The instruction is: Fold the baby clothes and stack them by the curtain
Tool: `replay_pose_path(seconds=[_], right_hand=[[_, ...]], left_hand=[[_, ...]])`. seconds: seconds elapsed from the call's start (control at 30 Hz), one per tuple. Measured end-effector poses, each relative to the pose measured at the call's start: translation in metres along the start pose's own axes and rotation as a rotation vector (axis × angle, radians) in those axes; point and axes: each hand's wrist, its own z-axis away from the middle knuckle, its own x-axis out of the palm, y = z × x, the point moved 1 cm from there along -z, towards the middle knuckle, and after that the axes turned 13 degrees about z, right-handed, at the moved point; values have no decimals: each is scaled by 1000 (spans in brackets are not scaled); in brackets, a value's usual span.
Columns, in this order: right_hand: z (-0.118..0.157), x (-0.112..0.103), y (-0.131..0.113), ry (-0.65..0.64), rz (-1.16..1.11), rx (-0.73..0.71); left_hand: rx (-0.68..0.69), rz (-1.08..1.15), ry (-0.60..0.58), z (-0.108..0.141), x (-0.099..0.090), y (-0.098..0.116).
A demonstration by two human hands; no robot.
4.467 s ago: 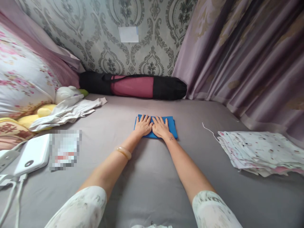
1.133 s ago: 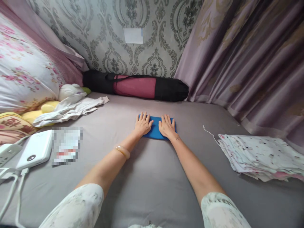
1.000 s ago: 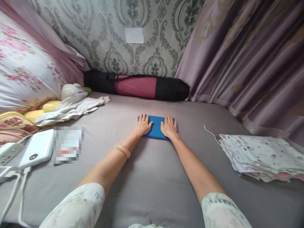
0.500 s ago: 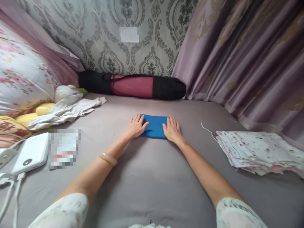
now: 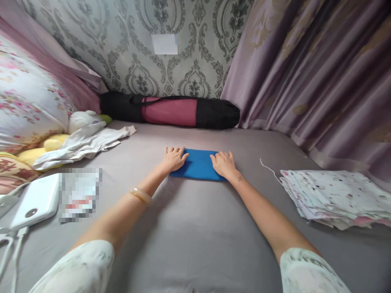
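Observation:
A folded blue cloth (image 5: 200,165) lies flat on the grey bed sheet in front of me. My left hand (image 5: 174,159) grips its left end, thumb over the top and fingers bent at the outer side. At the opposite end, my right hand (image 5: 224,163) holds the cloth the same way, fingers curled by the right edge. Both fingertips and the cloth's edges under them are partly hidden. A pale bangle (image 5: 141,196) circles my left forearm.
A long black and maroon bag (image 5: 169,111) lies along the wall. Folded patterned fabric (image 5: 332,195) sits at right near the curtain (image 5: 275,81). On the left are a white power bank (image 5: 38,199) with cables, a blurred packet (image 5: 80,195), crumpled clothing (image 5: 88,144) and a floral pillow (image 5: 27,97).
Both hands have slid outward from the top of the blue cloth to its ends, and their fingers have bent. More of the cloth shows between them.

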Motion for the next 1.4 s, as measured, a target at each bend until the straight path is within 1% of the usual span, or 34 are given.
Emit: replay_pose_path(seconds=[0.07,0.17,0.23,0.3,0.37,0.43,0.53,0.6,0.73,0.83,0.9,0.97,1.07,1.13,1.2,1.27,1.33,1.4], right_hand=[[-16,-6,7,-18,47,-48],[-40,-11,18,-95,45,-106],[-54,-12,23,-182,7,-128],[-66,-11,26,-296,-20,-149],[-76,-11,27,-392,-25,-158],[-85,-10,26,-437,-28,-160],[-95,-9,23,-476,-28,-160],[-98,-9,22,-493,-26,-166],[-92,-13,22,-474,-45,-181],[-78,-18,26,-413,-72,-193],[-69,-23,31,-370,-115,-202],[-62,-31,37,-330,-171,-214],[-57,-50,46,-247,-220,-238],[-54,-68,52,-166,-268,-237],[-51,-87,58,-69,-344,-227],[-46,-103,61,38,-386,-231],[-39,-111,61,131,-349,-239],[-29,-107,56,192,-260,-243]], left_hand=[[-8,-43,-38,-19,-8,-1],[-69,-53,-183,-48,-19,-2],[-136,-40,-269,-64,-25,-1],[-185,-20,-339,-77,-27,-1],[-171,18,-410,-87,-27,-1],[-127,65,-461,-96,-25,-1],[-76,95,-478,-104,-21,-4],[-58,101,-473,-106,-20,-7],[-18,136,-437,-97,-18,-11],[0,206,-395,-86,-19,-14],[6,282,-359,-79,-24,-16],[21,347,-331,-75,-34,-16],[65,410,-276,-71,-60,-15],[117,471,-206,-68,-83,-11],[199,527,-123,-64,-105,-5],[287,526,-22,-56,-123,1],[347,466,104,-45,-131,5],[385,365,193,-31,-126,6]])
